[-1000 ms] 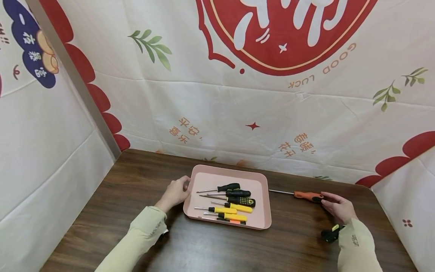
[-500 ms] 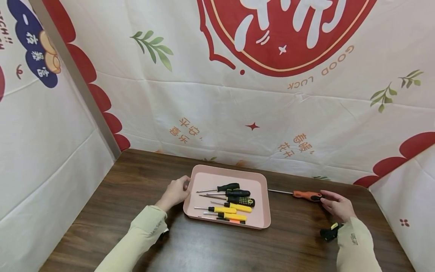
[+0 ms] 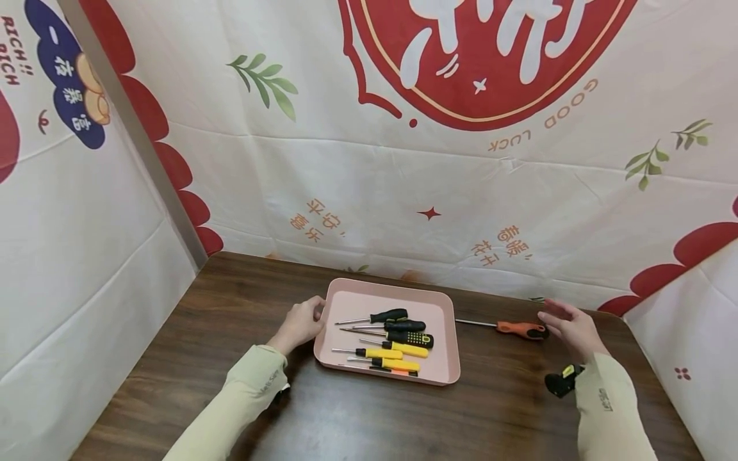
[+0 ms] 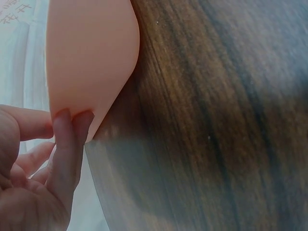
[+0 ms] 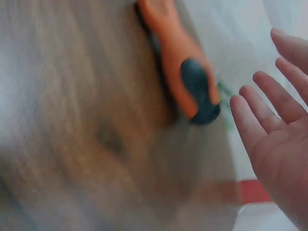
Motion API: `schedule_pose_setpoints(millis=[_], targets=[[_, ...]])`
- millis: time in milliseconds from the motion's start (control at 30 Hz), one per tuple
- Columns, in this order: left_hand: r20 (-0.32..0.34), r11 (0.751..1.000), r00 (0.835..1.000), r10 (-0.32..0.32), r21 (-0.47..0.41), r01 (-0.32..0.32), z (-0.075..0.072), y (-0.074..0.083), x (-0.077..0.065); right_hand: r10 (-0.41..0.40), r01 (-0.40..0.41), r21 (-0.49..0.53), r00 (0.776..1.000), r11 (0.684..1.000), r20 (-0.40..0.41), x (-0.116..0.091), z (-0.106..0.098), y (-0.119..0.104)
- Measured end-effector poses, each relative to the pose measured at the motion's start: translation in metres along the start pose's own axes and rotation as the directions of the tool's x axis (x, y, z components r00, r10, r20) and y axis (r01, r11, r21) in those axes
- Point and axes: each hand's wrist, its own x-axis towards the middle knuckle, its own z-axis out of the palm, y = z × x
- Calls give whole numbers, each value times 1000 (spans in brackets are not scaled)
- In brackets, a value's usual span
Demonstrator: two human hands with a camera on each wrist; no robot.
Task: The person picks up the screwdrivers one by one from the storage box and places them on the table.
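Note:
A pink tray (image 3: 444,378) rests on the table with several screwdrivers lying in it, among them a black-handled screwdriver (image 3: 389,315) and a yellow-handled screwdriver (image 3: 410,350). My left hand (image 3: 301,325) pinches the tray's left wall; the left wrist view has its fingertips (image 4: 62,126) on the pink side. To the tray's right lies an orange-and-black screwdriver (image 3: 521,330), its shaft pointing left at the tray. Beside the handle's end is my right hand (image 3: 576,330), held apart from it with nothing in its grasp. In the right wrist view the right hand's fingers (image 5: 269,91) are nearly straight.
The dark wooden table (image 3: 369,422) reaches back to a white printed cloth (image 3: 369,186) hanging behind it. More cloth hangs at the left and right sides. A black strap device (image 3: 562,381) sits at my right wrist.
My right hand has lifted away from the orange screwdriver's handle and its fingers have spread. The screwdriver stays where it lay. My left hand and the tray keep their places.

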Motion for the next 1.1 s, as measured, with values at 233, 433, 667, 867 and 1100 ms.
schedule_pose_setpoints(millis=[233,433,667,867,1100], targets=[[2,1000,1000,-4,-8,4,-1,2,-1,-158,164,-65,984,984,80,12,10,-21],[12,1000,1000,-16,-14,17,-2,3,-1,-246,252,-17,955,967,164,5,36,-64],[11,999,1000,-27,-30,27,-3,4,-2,-370,396,-89,904,914,215,6,67,-93],[7,1000,1000,-22,-19,22,-3,5,-2,-400,429,-54,876,902,270,16,97,-100],[9,999,1000,-27,-31,27,-2,3,-2,-348,394,-73,873,916,342,22,126,-110]])
